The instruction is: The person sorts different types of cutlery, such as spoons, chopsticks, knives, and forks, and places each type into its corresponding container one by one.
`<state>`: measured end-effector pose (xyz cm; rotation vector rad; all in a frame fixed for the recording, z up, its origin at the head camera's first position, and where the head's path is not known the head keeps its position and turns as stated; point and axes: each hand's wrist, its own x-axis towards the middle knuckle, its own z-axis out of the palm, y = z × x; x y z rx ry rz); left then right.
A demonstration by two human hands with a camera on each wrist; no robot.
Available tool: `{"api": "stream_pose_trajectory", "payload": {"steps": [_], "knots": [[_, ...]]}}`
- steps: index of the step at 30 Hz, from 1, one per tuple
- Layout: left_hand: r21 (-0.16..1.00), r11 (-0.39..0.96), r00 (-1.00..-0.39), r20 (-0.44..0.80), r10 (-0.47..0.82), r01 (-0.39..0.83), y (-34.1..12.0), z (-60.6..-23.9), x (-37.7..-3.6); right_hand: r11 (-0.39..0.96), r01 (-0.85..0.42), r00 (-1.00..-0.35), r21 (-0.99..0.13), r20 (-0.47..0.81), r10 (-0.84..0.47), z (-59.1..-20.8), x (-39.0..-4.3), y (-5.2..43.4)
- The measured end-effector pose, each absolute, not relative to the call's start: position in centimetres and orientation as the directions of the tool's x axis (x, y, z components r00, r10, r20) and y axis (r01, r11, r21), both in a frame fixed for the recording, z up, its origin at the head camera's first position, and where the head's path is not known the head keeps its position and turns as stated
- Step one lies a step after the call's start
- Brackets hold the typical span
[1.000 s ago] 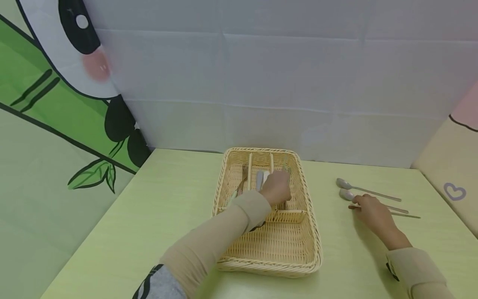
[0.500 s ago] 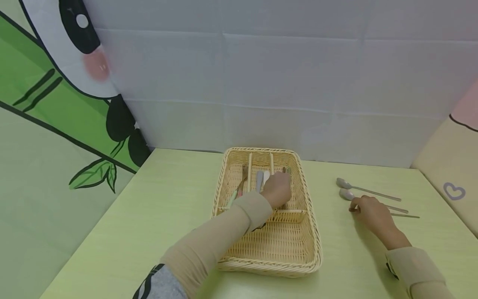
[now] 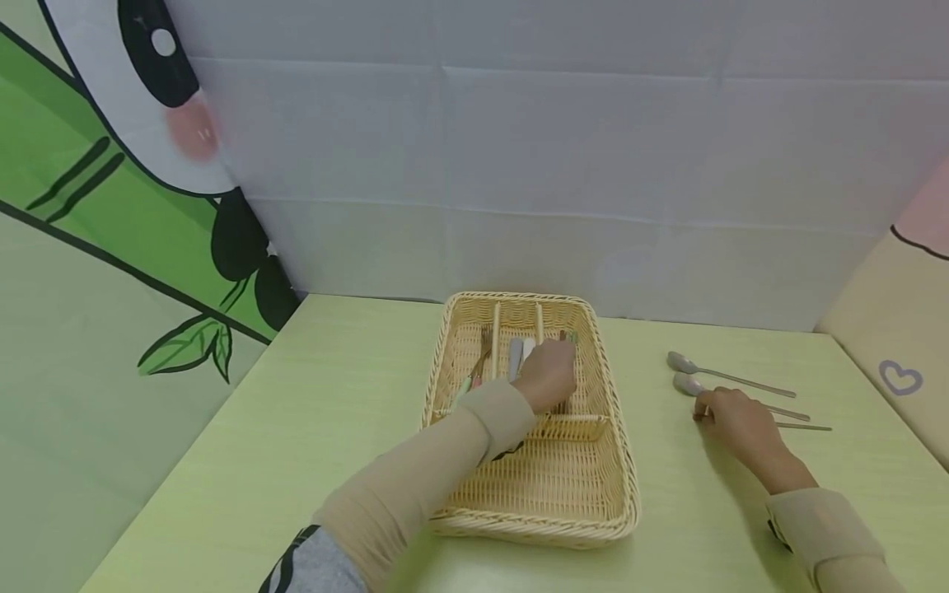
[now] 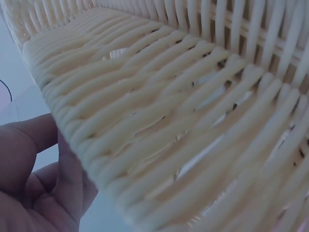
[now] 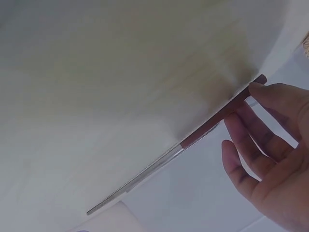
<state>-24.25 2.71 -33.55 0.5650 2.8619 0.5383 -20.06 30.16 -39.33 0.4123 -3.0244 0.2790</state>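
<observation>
My left hand (image 3: 547,375) reaches into the right rear compartment of the wicker basket (image 3: 532,527), close over chopsticks (image 3: 563,407) with brown and green ends. In the left wrist view its fingers (image 4: 67,181) are bent beside the wicker wall; I cannot tell whether they hold a chopstick. On the table to the right, my right hand (image 3: 737,420) pinches the brown end of a metal-tipped chopstick (image 5: 217,118) between thumb and fingers. Its thin shaft lies along the tabletop. Just beyond this hand are two metal spoons, the nearer spoon (image 3: 688,384) and the farther spoon (image 3: 680,362).
Forks (image 3: 485,339) with coloured handles lie in the basket's left compartment. Knives (image 3: 516,357) fill part of the middle one, between two wooden dividers (image 3: 496,338). A pale wall sheet (image 3: 549,165) stands along the table's rear edge.
A second ago a stick's end stood raised at my left hand; now the chopstick ends lie lower in the compartment. My right fingers have drawn in over the chopstick's brown end.
</observation>
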Motion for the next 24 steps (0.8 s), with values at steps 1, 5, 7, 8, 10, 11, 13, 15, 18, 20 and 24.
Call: {"api": "stream_pose_trajectory", "payload": {"steps": [1, 5, 7, 8, 10, 11, 13, 15, 18, 20, 24], "knots": [[0.396, 0.853, -0.908, -0.098, 0.407, 0.339, 2.6, -33.5, -24.2, 0.946, -0.274, -0.96, -0.173, 0.102, -0.259, -39.3, -20.0, 30.2], [0.436, 0.826, -0.895, -0.091, 0.436, 0.358, 2.2, -33.2, -24.1, 0.942, -0.276, -0.96, -0.189, 0.102, -0.261, -39.1, -20.1, 30.3], [0.442, 0.821, -0.892, -0.093, 0.442, 0.361, 2.2, -33.2, -24.1, 0.941, -0.278, -0.959, -0.195, 0.104, -0.262, -39.1, -20.2, 30.4], [0.452, 0.818, -0.892, -0.096, 0.442, 0.356, 2.2, -33.1, -24.1, 0.94, -0.279, -0.959, -0.196, 0.107, -0.262, -39.1, -20.2, 30.4], [0.482, 0.805, -0.89, -0.103, 0.444, 0.346, 2.2, -33.1, -24.0, 0.94, -0.28, -0.958, -0.196, 0.115, -0.262, -39.0, -20.2, 30.4], [0.496, 0.798, -0.889, -0.105, 0.446, 0.342, 2.2, -33.1, -24.0, 0.94, -0.281, -0.958, -0.195, 0.12, -0.262, -38.9, -20.2, 30.4], [0.518, 0.784, -0.885, -0.103, 0.455, 0.342, 2.2, -33.1, -24.0, 0.938, -0.287, -0.955, -0.192, 0.136, -0.265, -38.8, -20.2, 30.4], [0.532, 0.772, -0.881, -0.097, 0.464, 0.349, 2.2, -33.1, -23.9, 0.935, -0.3, -0.949, -0.188, 0.16, -0.272, -38.7, -20.1, 30.4], [0.523, 0.769, -0.878, -0.078, 0.473, 0.368, 2.2, -33.2, -23.8, 0.928, -0.33, -0.932, -0.174, 0.213, -0.292, -38.5, -20.1, 30.4], [0.512, 0.772, -0.878, -0.068, 0.473, 0.376, 2.3, -33.3, -23.7, 0.924, -0.346, -0.921, -0.162, 0.244, -0.303, -38.4, -20.1, 30.4], [0.483, 0.784, -0.881, -0.054, 0.471, 0.389, 2.4, -33.3, -23.7, 0.92, -0.361, -0.906, -0.15, 0.291, -0.308, -38.1, -20.0, 30.2]]}}
